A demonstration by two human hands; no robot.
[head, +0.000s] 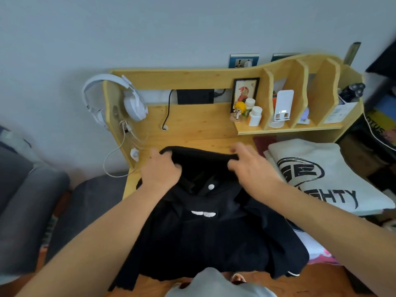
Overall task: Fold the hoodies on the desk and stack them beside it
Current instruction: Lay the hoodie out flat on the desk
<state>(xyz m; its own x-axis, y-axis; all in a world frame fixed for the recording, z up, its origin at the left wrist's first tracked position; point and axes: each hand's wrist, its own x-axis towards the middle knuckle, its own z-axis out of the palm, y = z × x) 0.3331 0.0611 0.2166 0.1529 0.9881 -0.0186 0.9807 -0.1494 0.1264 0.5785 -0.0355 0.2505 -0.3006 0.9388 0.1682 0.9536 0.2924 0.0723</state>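
A black hoodie (205, 236) lies spread over the middle of the wooden desk (192, 123), its lower edge hanging off the near side. A small white mark shows on its chest. My left hand (159, 171) grips the left part of the hoodie's far edge. My right hand (250, 166) grips the same edge on the right side. A white hoodie (321, 172) with black lettering lies folded on the desk's right part, on top of other folded cloth.
White headphones (120, 99) hang on the desk's left side panel, with thin white cables below. A shelf (289, 128) at the back right holds white bottles, a small figurine, a framed picture and a white stand. A grey cushion (27, 202) sits left of the desk.
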